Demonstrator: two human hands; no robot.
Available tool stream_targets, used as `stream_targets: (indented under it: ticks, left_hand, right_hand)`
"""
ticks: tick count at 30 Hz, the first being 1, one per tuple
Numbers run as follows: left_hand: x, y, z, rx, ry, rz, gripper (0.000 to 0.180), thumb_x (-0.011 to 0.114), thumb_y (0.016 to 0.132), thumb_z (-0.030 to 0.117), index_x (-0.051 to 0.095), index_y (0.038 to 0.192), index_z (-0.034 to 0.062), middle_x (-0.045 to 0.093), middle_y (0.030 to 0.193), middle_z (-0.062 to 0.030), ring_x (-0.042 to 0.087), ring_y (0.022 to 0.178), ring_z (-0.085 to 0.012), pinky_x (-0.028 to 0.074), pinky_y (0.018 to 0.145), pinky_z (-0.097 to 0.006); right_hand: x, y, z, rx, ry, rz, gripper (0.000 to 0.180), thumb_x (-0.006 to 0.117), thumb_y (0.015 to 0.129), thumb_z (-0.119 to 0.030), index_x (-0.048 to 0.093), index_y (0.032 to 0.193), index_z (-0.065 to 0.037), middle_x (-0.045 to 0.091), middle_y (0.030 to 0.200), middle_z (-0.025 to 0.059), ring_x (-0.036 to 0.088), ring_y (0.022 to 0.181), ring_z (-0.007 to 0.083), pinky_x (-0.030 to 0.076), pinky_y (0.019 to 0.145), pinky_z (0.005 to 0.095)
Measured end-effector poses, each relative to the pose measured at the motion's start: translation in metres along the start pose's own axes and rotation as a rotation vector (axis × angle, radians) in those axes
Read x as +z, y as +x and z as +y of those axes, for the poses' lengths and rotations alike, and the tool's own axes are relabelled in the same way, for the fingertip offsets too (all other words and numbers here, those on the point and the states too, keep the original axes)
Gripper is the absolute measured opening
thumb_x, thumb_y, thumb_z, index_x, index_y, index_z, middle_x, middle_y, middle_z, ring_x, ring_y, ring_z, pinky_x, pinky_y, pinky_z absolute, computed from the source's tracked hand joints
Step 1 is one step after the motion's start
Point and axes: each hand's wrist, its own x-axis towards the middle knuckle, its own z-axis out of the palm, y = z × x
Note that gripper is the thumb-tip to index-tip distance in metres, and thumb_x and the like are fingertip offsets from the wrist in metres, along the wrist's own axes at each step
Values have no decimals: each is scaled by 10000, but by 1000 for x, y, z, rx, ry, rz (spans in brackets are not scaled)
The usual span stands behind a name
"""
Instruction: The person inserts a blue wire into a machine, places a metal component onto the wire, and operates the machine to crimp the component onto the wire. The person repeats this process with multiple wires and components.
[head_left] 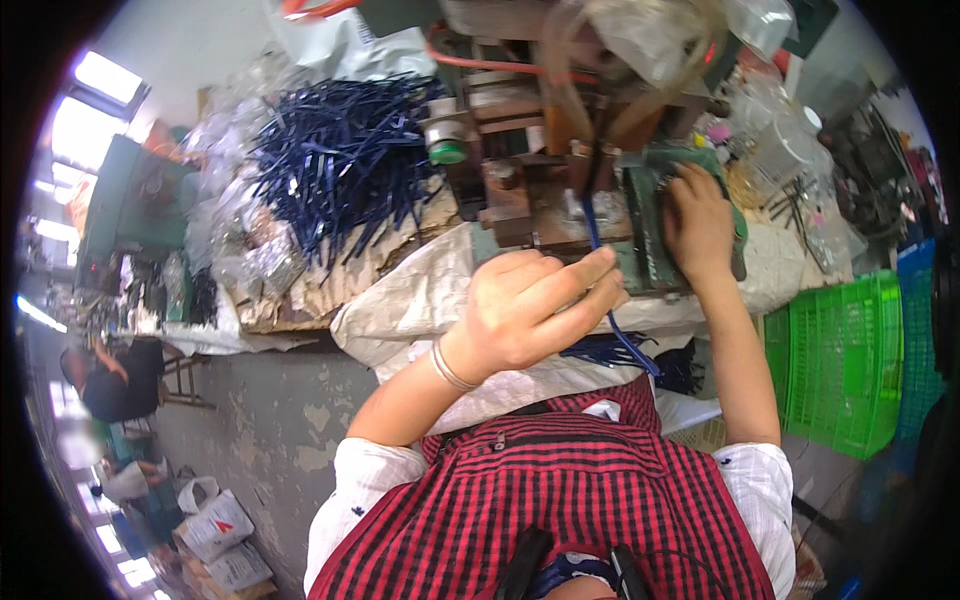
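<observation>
My left hand (532, 308) has a thumb-and-finger pinch on a narrow blue strip (594, 228). The strip's upper end reaches into the metal machine (560, 205) in front of me. Its lower end hangs down past my fingers toward my lap. On the green metal block (648, 225) at the machine's right side rests my right hand (698, 225), fingers somewhat apart and bent over the top. What lies under that palm is hidden. More blue strips (610, 350) lie at the bench's front edge, just below my left hand.
A large heap of dark blue strips (340, 150) covers the bench at left, beside a green-and-white spool (446, 140). Plastic bags and a clear cup (785, 150) crowd the right. A green crate (840, 365) stands at lower right. Another person (120, 380) sits far left.
</observation>
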Motion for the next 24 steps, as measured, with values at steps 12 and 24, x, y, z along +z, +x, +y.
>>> stream_targets:
  ticks: [12,24]
  left_hand:
    - [-26,-113,-98,-1060,888,-422,369,864,705,405,753,819,71,619,997,-123,603,1015,-307,518,812,-426]
    - [-78,-113,-94,-1138,171,206,198,704,906,104,668,1092,44,688,729,-127,708,741,-321,543,672,-411]
  right_hand:
    - [27,-21,10,859,1051,321,305,668,1008,-151,688,1265,12,686,1273,100,630,1140,203,475,1042,334]
    - [-43,-42,-3,672,519,135,324,627,1051,-217,703,1251,27,704,1262,107,633,1167,206,465,1060,344]
